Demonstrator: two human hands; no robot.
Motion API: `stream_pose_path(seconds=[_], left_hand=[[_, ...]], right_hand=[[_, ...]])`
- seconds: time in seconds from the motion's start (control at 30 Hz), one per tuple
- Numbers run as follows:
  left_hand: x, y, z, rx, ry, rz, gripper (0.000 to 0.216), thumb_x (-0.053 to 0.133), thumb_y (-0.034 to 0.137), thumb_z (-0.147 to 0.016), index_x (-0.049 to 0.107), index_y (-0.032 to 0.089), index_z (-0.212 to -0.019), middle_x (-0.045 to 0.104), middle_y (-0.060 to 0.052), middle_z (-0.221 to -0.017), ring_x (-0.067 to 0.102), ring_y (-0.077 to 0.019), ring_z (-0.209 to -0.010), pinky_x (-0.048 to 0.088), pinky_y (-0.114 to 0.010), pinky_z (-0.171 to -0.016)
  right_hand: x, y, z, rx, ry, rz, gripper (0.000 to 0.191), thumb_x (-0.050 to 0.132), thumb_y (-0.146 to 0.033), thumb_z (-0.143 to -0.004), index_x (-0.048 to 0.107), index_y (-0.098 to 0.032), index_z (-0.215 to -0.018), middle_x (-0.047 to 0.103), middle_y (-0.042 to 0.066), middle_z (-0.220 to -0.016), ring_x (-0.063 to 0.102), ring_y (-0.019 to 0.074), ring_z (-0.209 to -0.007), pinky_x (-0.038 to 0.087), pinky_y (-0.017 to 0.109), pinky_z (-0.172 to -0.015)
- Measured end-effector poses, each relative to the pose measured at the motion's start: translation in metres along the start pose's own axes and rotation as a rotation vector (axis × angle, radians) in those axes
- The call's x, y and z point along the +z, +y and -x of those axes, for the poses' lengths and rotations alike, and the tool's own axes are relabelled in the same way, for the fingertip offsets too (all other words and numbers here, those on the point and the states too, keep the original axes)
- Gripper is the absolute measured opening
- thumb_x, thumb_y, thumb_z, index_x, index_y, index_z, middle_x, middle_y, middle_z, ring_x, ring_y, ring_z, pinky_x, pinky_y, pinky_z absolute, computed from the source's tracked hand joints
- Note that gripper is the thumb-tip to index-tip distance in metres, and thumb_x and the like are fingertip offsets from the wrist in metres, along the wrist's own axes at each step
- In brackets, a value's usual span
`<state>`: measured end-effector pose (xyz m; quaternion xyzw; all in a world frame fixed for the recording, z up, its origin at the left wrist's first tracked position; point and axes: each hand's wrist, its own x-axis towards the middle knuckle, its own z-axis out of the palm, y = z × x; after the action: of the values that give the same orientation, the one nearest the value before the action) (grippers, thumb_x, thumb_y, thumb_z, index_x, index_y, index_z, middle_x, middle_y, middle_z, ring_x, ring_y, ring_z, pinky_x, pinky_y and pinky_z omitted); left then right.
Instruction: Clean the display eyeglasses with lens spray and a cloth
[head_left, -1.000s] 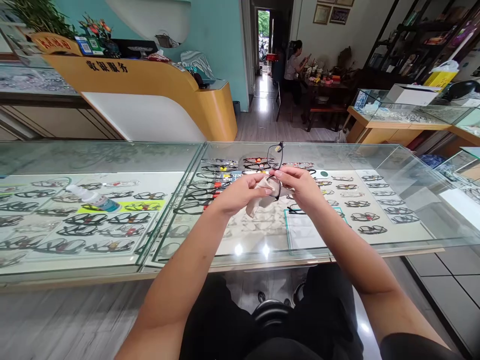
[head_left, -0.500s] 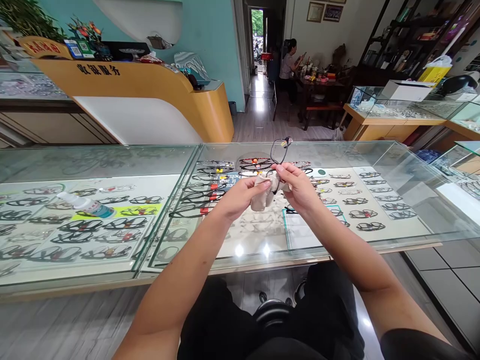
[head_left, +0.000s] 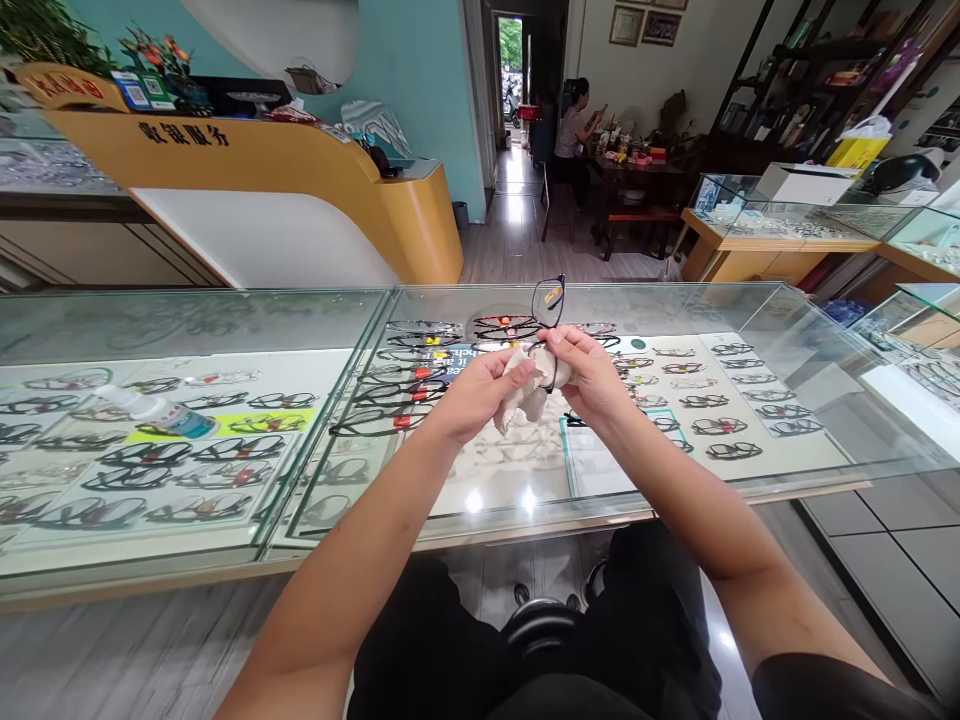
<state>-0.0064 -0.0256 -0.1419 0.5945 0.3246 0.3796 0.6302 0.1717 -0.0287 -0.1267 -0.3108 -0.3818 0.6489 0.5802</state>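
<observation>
Above the glass counter, my right hand (head_left: 589,372) is closed on a pair of dark-framed eyeglasses (head_left: 548,303), which stand upright with one lens raised toward the back. A small yellow sticker shows on that upper lens. My left hand (head_left: 480,393) pinches a pale, crumpled cleaning cloth (head_left: 523,395), folded around the lower lens. Part of the lower lens and frame is hidden by the cloth and fingers. Both hands almost meet at the glasses.
Under the glass of the display counter (head_left: 517,520) lie rows of eyeglass frames (head_left: 390,420). A spray bottle (head_left: 161,410) lies on its side at the left. Beyond are a wooden reception desk (head_left: 300,165), another showcase (head_left: 780,225) and a seated person (head_left: 574,135).
The glasses have turned a little, so the sticker on the upper lens faces me more. The cloth has shifted, with its loose end hanging further left. Both hands keep their grip.
</observation>
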Motion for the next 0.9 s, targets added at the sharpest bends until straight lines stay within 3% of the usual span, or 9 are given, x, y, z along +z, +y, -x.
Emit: stream_pose_path(seconds=[0.27, 0.67, 0.8, 0.9], left_hand=[[0.004, -0.004, -0.001, 0.057, 0.059, -0.041, 0.062, 0.095, 0.067, -0.076, 0.072, 0.016, -0.102, 0.063, 0.002, -0.068, 0.05, -0.0087, -0.047, 0.03, -0.019, -0.035], [0.017, -0.002, 0.001, 0.059, 0.156, -0.043, 0.056, 0.097, 0.061, -0.074, 0.07, 0.017, -0.097, 0.067, 0.0, -0.069, 0.054, -0.0102, -0.048, 0.038, -0.021, -0.037], [0.024, -0.004, 0.0, 0.103, 0.231, 0.017, 0.059, 0.092, 0.069, -0.077, 0.067, 0.018, -0.093, 0.065, 0.001, -0.07, 0.054, -0.0111, -0.051, 0.04, -0.022, -0.039], [0.028, -0.005, -0.002, 0.164, 0.293, 0.048, 0.061, 0.089, 0.073, -0.078, 0.069, 0.018, -0.093, 0.063, 0.001, -0.073, 0.054, -0.0105, -0.058, 0.046, -0.023, -0.05]], right_hand=[[0.0, 0.0, -0.001, 0.012, 0.016, -0.025, 0.057, 0.107, -0.06, -0.05, 0.08, -0.021, -0.082, 0.065, -0.005, -0.067, 0.05, 0.0083, -0.06, 0.036, 0.023, -0.054], [0.001, 0.008, 0.0, -0.028, -0.005, 0.012, 0.051, 0.104, -0.059, -0.057, 0.072, -0.023, -0.075, 0.071, -0.002, -0.083, 0.056, 0.0107, -0.07, 0.045, 0.025, -0.063], [0.001, 0.013, 0.002, -0.113, 0.001, 0.09, 0.043, 0.099, -0.058, -0.068, 0.074, -0.024, -0.078, 0.073, -0.001, -0.089, 0.059, 0.0135, -0.078, 0.049, 0.028, -0.072], [0.001, 0.017, 0.004, -0.196, -0.024, 0.128, 0.034, 0.093, -0.054, -0.08, 0.076, -0.025, -0.076, 0.07, -0.001, -0.085, 0.059, 0.0143, -0.083, 0.05, 0.028, -0.081]])
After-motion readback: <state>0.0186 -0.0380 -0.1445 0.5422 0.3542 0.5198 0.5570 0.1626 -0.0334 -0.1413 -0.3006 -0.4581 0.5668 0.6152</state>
